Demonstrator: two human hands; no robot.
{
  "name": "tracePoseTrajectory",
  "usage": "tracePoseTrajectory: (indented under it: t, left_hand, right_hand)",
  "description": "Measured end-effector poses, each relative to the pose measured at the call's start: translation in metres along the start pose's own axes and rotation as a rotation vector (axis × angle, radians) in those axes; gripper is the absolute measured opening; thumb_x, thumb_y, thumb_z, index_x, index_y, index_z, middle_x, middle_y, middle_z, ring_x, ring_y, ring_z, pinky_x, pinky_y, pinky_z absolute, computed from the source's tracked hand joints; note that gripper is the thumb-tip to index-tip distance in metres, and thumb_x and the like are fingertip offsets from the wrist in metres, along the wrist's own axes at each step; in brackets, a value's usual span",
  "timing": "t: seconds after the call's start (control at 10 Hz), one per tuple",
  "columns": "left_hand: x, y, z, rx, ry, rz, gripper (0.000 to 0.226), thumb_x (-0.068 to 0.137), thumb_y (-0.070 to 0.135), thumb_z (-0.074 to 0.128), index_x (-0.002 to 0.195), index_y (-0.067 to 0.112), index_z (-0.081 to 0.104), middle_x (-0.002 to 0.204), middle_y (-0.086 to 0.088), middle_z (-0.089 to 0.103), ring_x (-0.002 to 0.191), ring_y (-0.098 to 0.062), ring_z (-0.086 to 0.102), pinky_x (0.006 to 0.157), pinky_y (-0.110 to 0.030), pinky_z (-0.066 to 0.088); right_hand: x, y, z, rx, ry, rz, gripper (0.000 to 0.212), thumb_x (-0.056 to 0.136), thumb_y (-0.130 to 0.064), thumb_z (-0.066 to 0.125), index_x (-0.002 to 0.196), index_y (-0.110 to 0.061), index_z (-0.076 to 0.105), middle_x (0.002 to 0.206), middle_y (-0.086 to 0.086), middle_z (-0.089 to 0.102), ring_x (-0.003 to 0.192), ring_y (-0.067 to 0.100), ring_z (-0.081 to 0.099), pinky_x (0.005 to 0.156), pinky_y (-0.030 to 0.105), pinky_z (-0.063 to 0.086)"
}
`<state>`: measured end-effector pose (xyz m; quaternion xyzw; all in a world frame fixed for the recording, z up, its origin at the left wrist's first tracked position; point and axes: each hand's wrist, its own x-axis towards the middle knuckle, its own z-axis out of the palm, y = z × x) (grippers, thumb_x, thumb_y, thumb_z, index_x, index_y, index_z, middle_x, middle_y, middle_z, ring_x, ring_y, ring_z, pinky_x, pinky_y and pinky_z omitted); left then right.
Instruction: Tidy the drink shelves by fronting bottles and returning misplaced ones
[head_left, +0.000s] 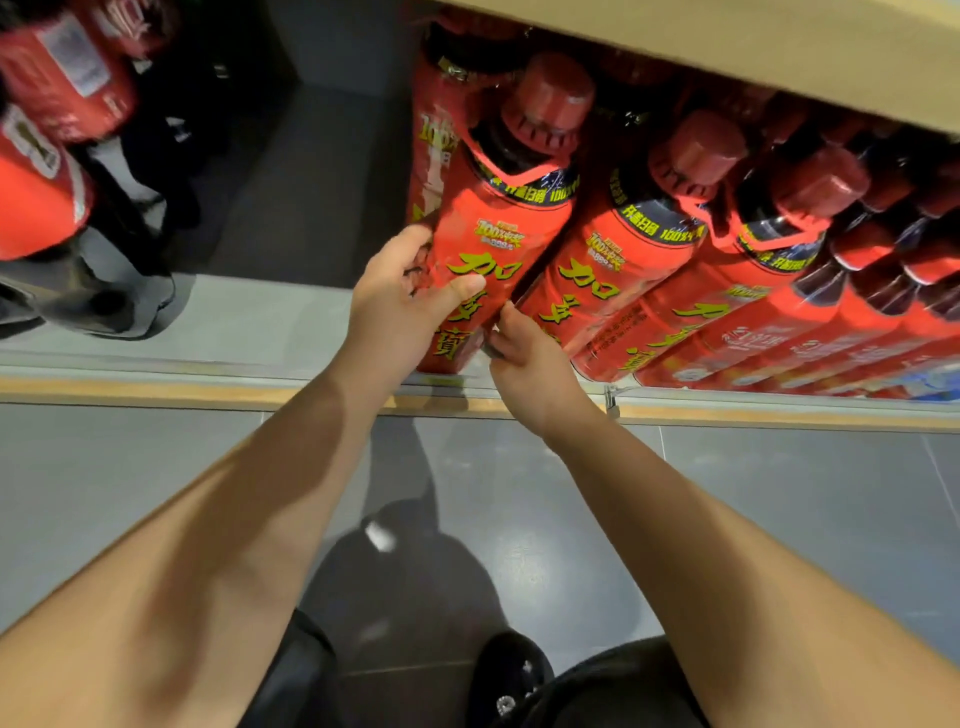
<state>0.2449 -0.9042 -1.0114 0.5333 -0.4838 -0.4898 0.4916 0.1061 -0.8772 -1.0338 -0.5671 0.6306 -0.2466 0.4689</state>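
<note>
Fingers of the left hand (402, 296) wrap round the left side of a tall red bottle (483, 244), and the thumb lies across its front label. The right hand (524, 353) is curled at the low right side of the same bottle, with its fingertips pushed into the gap beside the next bottle (613, 275). So both hands grip this one bottle. It stands at the front of the shelf (208, 387), at the left end of a row of red bottles (779, 291), and it touches the next one. Each bottle has a red cap, a dark neck and yellow writing on a red label.

Left of the row, a stretch of the grey shelf is bare. More red bottles (47, 130) sit far off at the top left, and they look blurry. A pale wooden board (753, 47) hangs over the row. Below the shelf lies the grey tiled floor (779, 493). Down there a black shoe (511, 675) shows between the person's two bare arms.
</note>
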Motion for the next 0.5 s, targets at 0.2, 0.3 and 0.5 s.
tracePoseTrajectory:
  t: [0.2,0.3,0.5]
  left_hand:
    - [-0.003,-0.005,0.003,0.04,-0.034,0.061,0.056,0.078,0.005,0.076,0.128,0.002,0.05,0.107,0.012,0.058,0.093,0.014,0.06,0.083,-0.009,0.048]
    - [-0.006,-0.005,-0.001,0.015,-0.042,0.018,0.057,0.081,0.005,0.074,0.13,0.007,0.046,0.116,0.006,0.058,0.104,0.007,0.059,0.089,-0.012,0.048]
    - [-0.03,0.019,0.001,-0.035,0.139,-0.272,0.047,0.081,0.022,0.076,0.119,0.023,0.049,0.102,0.013,0.058,0.094,0.003,0.058,0.08,-0.02,0.051]
  right_hand:
    - [-0.01,0.007,-0.012,-0.093,0.059,0.01,0.058,0.084,0.0,0.041,0.141,-0.005,0.042,0.139,0.01,0.051,0.13,0.022,0.047,0.11,0.03,0.034]
    - [-0.018,0.009,-0.014,-0.06,0.059,-0.038,0.053,0.089,0.006,0.041,0.14,-0.006,0.045,0.138,0.008,0.053,0.127,0.018,0.051,0.109,0.032,0.038]
    - [-0.035,-0.006,-0.018,0.125,0.231,0.088,0.029,0.089,-0.01,0.062,0.118,-0.01,0.063,0.106,-0.004,0.064,0.096,0.011,0.061,0.087,0.02,0.05]
